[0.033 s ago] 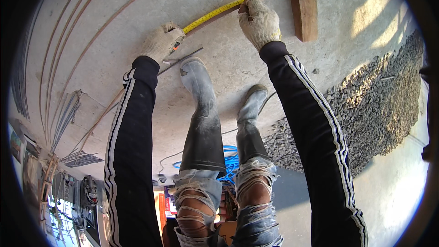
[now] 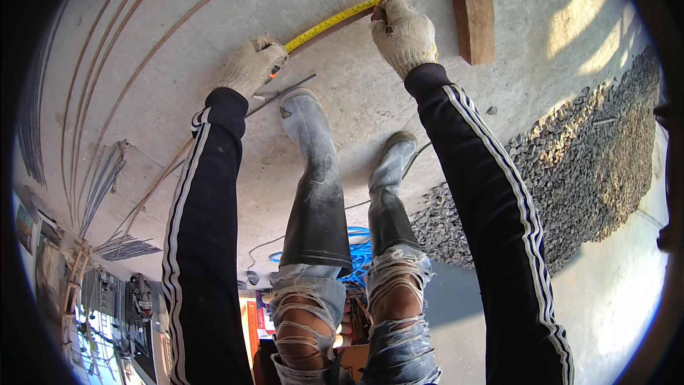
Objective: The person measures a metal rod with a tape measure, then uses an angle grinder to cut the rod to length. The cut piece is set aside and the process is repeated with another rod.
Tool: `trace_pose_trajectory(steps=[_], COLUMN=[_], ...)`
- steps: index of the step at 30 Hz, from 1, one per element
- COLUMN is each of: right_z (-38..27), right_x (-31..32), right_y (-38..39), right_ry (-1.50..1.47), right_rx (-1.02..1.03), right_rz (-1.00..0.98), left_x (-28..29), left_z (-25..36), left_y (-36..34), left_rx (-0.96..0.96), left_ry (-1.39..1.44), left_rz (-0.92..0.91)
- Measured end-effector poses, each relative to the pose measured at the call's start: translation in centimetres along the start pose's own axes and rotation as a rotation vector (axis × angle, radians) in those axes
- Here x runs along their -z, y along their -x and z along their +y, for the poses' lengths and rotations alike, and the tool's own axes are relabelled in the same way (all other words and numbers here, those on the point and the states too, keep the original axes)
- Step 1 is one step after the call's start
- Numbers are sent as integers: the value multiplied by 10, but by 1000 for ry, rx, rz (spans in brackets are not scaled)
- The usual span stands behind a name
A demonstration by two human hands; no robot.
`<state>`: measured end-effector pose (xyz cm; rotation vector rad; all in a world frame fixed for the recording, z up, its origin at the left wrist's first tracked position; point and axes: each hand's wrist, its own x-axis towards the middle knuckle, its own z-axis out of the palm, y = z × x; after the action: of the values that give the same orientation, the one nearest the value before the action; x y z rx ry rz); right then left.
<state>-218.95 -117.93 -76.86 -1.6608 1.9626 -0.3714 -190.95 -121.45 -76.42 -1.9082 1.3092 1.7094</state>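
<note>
My left hand (image 2: 249,64), in a worn cream knit glove, is closed round the case of a tape measure, mostly hidden by the fingers; a bit of orange and black shows. Its yellow blade (image 2: 342,18) runs out in a long arc to the far right. Farther along, my right hand (image 2: 405,34), gloved the same way, has its fingers curled in at the blade's near edge. A thin brownish strip shows along the blade's underside between the hands; I cannot tell what it is. Beyond my right hand the blade passes over a wooden block (image 2: 476,18).
Long rusty rods (image 2: 135,78) curve across the concrete floor at left, with bundles of thin dark rods (image 2: 107,182). One dark bar (image 2: 288,89) lies by my left boot (image 2: 310,128). Gravel (image 2: 556,178) is heaped at right. Behind my boots lies a blue hose coil (image 2: 360,253).
</note>
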Motion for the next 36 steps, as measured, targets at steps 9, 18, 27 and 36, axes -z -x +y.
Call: trace_pose_trajectory(steps=[9, 18, 27, 36], right_z=[26, 20, 11, 7], right_x=[23, 10, 3, 2], right_y=[50, 20, 5, 3], right_ry=[64, -284, -260, -196], right_rx=[-241, -98, 12, 4], right_rz=[-326, 11, 25, -1], left_x=[0, 3, 2, 2], left_z=[-5, 3, 1, 1], left_y=[-7, 1, 2, 0], left_rx=[-71, 3, -48, -36], left_ry=[-87, -42, -94, 1], left_rz=[45, 12, 34, 4])
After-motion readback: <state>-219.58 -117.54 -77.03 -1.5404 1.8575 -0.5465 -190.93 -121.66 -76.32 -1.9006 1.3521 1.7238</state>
